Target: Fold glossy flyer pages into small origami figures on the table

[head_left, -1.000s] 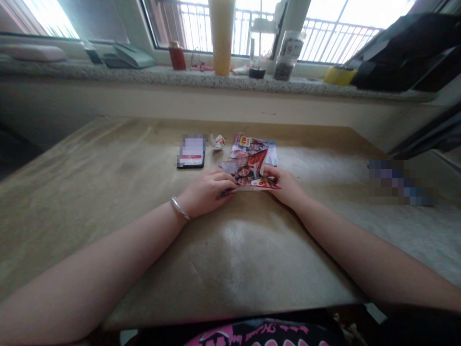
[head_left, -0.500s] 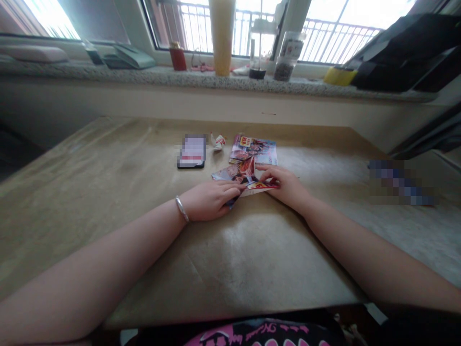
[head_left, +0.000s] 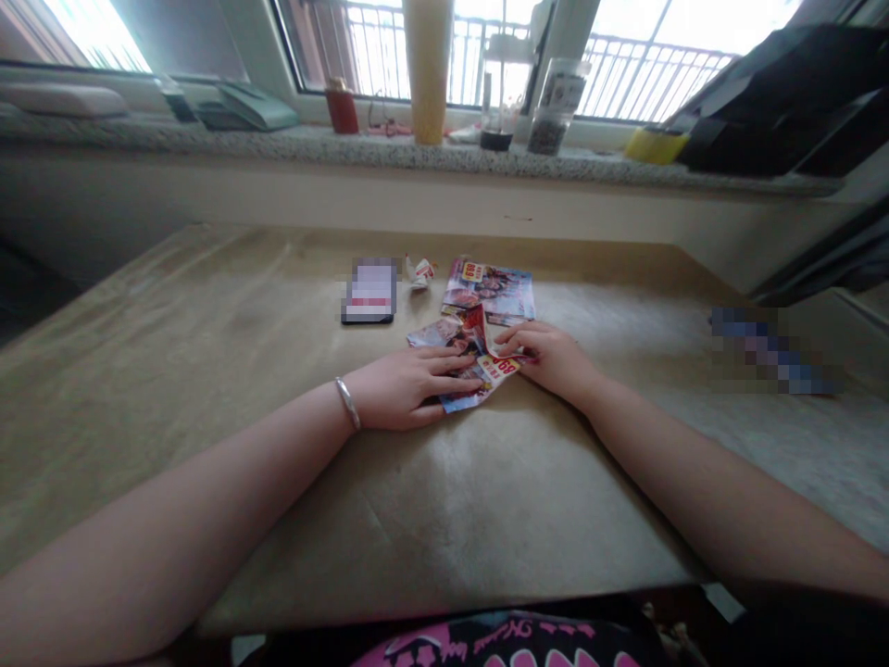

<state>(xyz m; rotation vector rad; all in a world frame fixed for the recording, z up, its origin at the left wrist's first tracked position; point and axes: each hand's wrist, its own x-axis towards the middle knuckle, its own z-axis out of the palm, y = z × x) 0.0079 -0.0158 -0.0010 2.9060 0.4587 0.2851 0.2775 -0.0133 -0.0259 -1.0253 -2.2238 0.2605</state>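
A colourful printed flyer point(head_left: 479, 396), creased and partly folded, lies on the table between my hands. My left hand point(head_left: 417, 384) rests flat on its left part, fingers spread, with a silver bangle at the wrist. At the right edge of the flyer, my right hand point(head_left: 548, 357) pinches a folded-up flap of the paper between thumb and fingers. Just beyond is a second printed flyer point(head_left: 496, 285), lying flat, its near edge partly covered by the creased one. A small crumpled white-and-red piece of paper point(head_left: 420, 273) sits to its left.
A phone point(head_left: 369, 292) with a blurred screen lies left of the crumpled paper on the beige table point(head_left: 333, 528). At the right is a blurred bluish item point(head_left: 770, 352). Bottles, jars, a yellow roll point(head_left: 657, 144) and a black bag point(head_left: 784, 102) line the windowsill point(head_left: 278, 153).
The flyer's near part has turned down and now shows its printed face with a yellow price mark. My left hand's fingers have spread flatter over it. My right hand keeps its pinch.
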